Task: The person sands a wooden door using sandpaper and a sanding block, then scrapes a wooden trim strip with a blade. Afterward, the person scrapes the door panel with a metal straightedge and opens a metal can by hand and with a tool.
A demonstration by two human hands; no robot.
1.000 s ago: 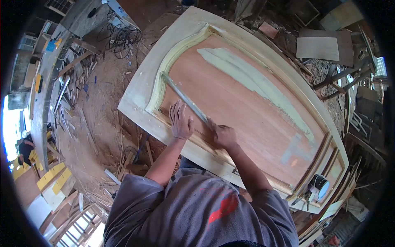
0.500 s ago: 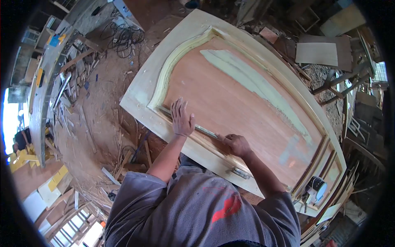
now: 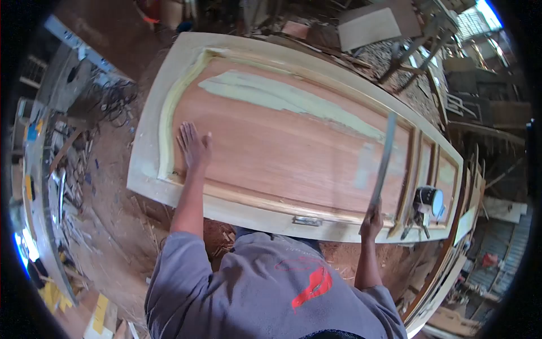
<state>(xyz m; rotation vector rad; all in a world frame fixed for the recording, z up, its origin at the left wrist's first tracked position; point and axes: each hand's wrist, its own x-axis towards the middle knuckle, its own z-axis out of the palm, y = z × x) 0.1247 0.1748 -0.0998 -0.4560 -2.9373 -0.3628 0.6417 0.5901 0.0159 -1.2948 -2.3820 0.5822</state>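
A wooden door panel [image 3: 271,141] lies in front of me, with pale green filler [image 3: 254,93] smeared along its far side and on the curved moulding at its left end. My left hand [image 3: 194,146] rests on the panel near that curved end, fingers spread, holding nothing. Over the right part of the panel, my right hand [image 3: 371,221] is closed round one end of a long, thin, flat strip [image 3: 386,152]. The strip points away from me, raised at least partly above the panel; its exact height is unclear.
An open can [image 3: 430,199] with tools beside it stands at the door's right end. A metal fitting [image 3: 307,221] sits on the near edge. Wood scraps and cables [image 3: 117,104] litter the floor at left. Boards [image 3: 370,28] lie beyond the door, and stacked planks [image 3: 446,271] stand at right.
My right hand has carried the strip away from the near-left moulding, over to the right, and turned it outward. My left hand stays near the curved end. The view has swung right.
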